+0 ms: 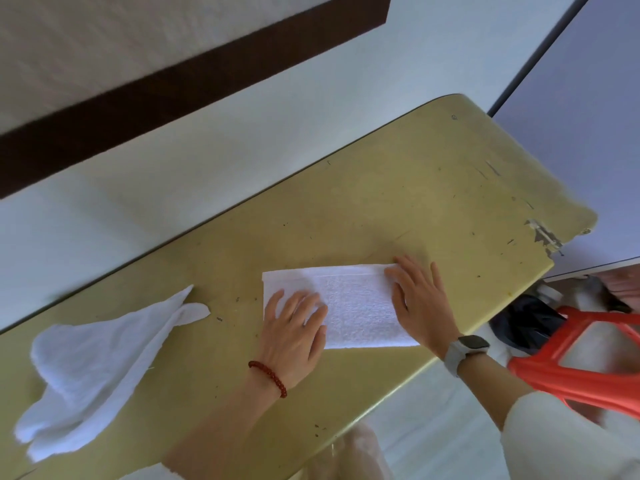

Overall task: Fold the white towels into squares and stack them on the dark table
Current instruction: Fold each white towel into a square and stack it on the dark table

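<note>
Both flat: left hand, right hand pressing floppy, light towel near desk's front edge; best pinched by corners.

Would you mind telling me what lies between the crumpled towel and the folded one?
In the head view, only bare table separates the crumpled towel from the folded towel.

2 white towels are counted: 1 folded towel under both hands, 1 crumpled towel well left of the left hand. 2 hands, incl. right hand; 1 table; 1 orange stool right of the right hand.
</note>
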A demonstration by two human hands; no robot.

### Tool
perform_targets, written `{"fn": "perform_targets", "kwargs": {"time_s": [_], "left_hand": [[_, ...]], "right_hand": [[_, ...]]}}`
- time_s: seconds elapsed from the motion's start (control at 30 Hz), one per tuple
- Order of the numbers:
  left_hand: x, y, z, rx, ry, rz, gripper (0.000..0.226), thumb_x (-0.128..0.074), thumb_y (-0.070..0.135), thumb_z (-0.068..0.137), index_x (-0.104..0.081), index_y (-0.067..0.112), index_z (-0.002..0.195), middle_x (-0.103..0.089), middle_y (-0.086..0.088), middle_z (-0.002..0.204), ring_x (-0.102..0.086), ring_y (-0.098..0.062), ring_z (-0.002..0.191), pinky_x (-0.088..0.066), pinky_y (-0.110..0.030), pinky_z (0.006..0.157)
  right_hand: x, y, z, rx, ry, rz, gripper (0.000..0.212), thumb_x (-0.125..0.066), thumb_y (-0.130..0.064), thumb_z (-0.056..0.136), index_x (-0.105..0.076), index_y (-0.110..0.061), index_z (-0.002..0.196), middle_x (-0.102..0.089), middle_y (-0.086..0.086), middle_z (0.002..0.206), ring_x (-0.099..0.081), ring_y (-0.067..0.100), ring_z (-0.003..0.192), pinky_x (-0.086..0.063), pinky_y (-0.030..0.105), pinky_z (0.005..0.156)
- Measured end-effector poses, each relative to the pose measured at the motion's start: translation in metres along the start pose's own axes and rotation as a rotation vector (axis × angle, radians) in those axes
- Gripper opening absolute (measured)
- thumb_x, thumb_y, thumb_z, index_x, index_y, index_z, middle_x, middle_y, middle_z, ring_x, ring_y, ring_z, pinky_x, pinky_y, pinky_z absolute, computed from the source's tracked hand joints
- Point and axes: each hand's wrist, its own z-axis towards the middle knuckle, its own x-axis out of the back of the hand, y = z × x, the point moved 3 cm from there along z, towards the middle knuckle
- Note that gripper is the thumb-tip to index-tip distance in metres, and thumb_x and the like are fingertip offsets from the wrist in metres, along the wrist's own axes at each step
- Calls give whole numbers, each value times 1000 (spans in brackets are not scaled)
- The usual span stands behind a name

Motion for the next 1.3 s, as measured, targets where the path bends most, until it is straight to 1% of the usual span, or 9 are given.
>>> {"fn": "perform_targets", "kwargs": {"time_s": [0.13, 0.3, 0.37, 0.47, 0.57, 0.73, 1.0, 1.17, 1.3], "left_hand": [[8, -15, 5, -12, -33, 87, 32, -35, 27, 87, -64, 19, 100, -64, 6, 111, -45, -18, 111, -29, -42, 96], [17, -34, 44, 127, -193, 276, 36, -35, 31, 90, -66, 18, 104, -63, 2, 120, -48, -28, 125, -31, -56, 100], [17, -36, 51, 164, -247, 308, 31, -51, 31, 88, -62, 21, 116, -54, -3, 133, -41, -30, 131, -31, -59, 101], [23, -28, 44, 144, -135, 211, 36, -75, 21, 69, -68, 16, 104, -62, -11, 119, -58, -30, 111, -45, -53, 87], [22, -16, 12, 8, 95, -8, 15, -62, 16, 78, -65, 15, 92, -64, -6, 100, -64, -25, 89, -49, -40, 79], [8, -13, -42, -142, -16, -111, 17, -52, 37, 79, -55, 20, 80, -60, 3, 91, -58, -16, 89, -42, -31, 81], [7, -3, -46, 75, -67, -63, 48, -52, 62, 63, -50, 21, 89, -59, 0, 97, -47, -19, 99, -44, -38, 86], [9, 2, -37, 164, 23, -70, 41, -77, 19, 54, -50, 18, 84, -63, -2, 82, -61, -26, 78, -45, -37, 79], [20, -1, -35, 72, 127, -135, 21, -49, 13, 73, -68, 14, 82, -68, 2, 73, -66, -19, 68, -37, -27, 79]], "right_hand": [[6, 7, -7, 4, 10, 25, 36, -31, -26, 86, -61, -17, 104, -63, 7, 113, -61, 27, 101, -37, 41, 93], [6, -25, -41, 198, 58, 3, 25, -45, -26, 79, -67, -21, 89, -63, -2, 83, -59, 24, 75, -40, 33, 71], [-1, -37, -55, 320, 15, 33, 18, -49, -23, 77, -63, -22, 88, -59, -4, 78, -55, 21, 72, -36, 32, 67], [-6, -42, -62, 387, -34, 60, 15, -50, -21, 78, -56, -22, 92, -56, -5, 76, -51, 19, 69, -31, 29, 65], [-4, -38, -56, 456, -33, 83, 13, -46, -18, 82, -53, -23, 91, -53, -1, 77, -50, 19, 65, -36, 29, 60], [-9, -29, -54, 573, -76, 69, 14, -44, -20, 88, -56, -23, 96, -58, -1, 87, -52, 17, 75, -40, 26, 65], [-6, -45, -50, 605, 53, 98, 5, -46, -11, 88, -51, -13, 89, -59, 5, 79, -51, 21, 68, -42, 28, 60], [11, -56, -50, 549, 50, 143, 11, -43, -10, 87, -54, -7, 87, -57, 8, 84, -51, 21, 72, -39, 23, 56], [18, -53, -55, 514, -88, 179, 17, -32, -17, 94, -48, -10, 94, -63, 9, 105, -55, 18, 58, -32, 17, 42]]}}
